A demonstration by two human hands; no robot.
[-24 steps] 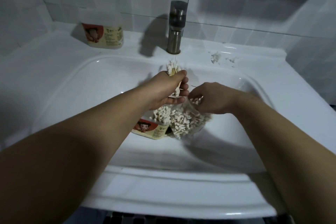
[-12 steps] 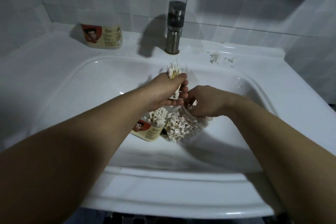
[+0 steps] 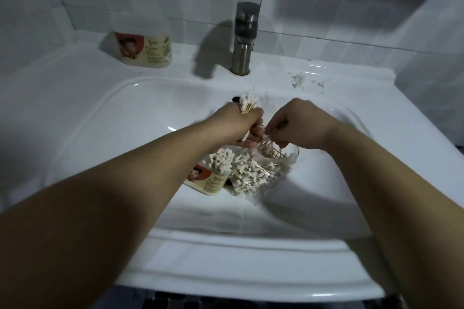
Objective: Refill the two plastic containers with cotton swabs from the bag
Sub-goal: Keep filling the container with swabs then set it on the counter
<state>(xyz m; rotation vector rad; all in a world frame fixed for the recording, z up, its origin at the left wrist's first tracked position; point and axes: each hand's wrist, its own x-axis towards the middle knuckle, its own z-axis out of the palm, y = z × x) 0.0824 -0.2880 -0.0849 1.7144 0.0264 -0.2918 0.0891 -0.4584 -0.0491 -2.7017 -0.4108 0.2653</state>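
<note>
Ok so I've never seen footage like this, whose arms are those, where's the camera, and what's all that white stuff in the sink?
No machine here: a camera on a person's head looks down at their arms over a sink. The left hand grips a bundle of cotton swabs; the right hand pinches loose swabs above a clear bag of them in the basin. Beside the bag sits a labelled container, packed with swabs. A second container stands on the ledge, left of the faucet.
</note>
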